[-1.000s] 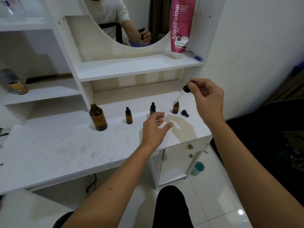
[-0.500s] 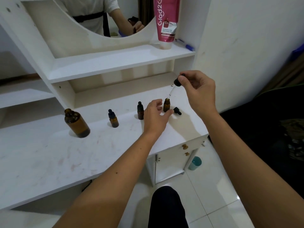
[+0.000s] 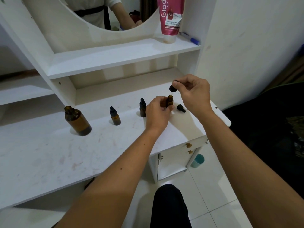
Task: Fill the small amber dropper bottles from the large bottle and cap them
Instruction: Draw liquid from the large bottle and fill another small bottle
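The large amber bottle [image 3: 77,121] stands uncapped at the left of the white table [image 3: 49,153]. Two small capped amber dropper bottles [image 3: 115,116] [image 3: 142,108] stand to its right. My left hand [image 3: 158,111] grips a third small bottle [image 3: 170,101], which is open at the top. Just above it my right hand [image 3: 191,92] pinches a black dropper cap [image 3: 173,87], its glass tube pointing down at the bottle's mouth. Another black dropper cap [image 3: 181,108] lies on the table beside them.
A pink lotion tube [image 3: 171,17] and a blue pen [image 3: 190,38] sit on the shelf above. A mirror [image 3: 105,12] rises behind it. The table's right edge is close to my right wrist. A teal cup [image 3: 198,160] stands on the floor.
My left hand has reached forward and taken hold of the open small bottle. My right hand has lowered the dropper cap toward its mouth. The camera has tilted down and left.
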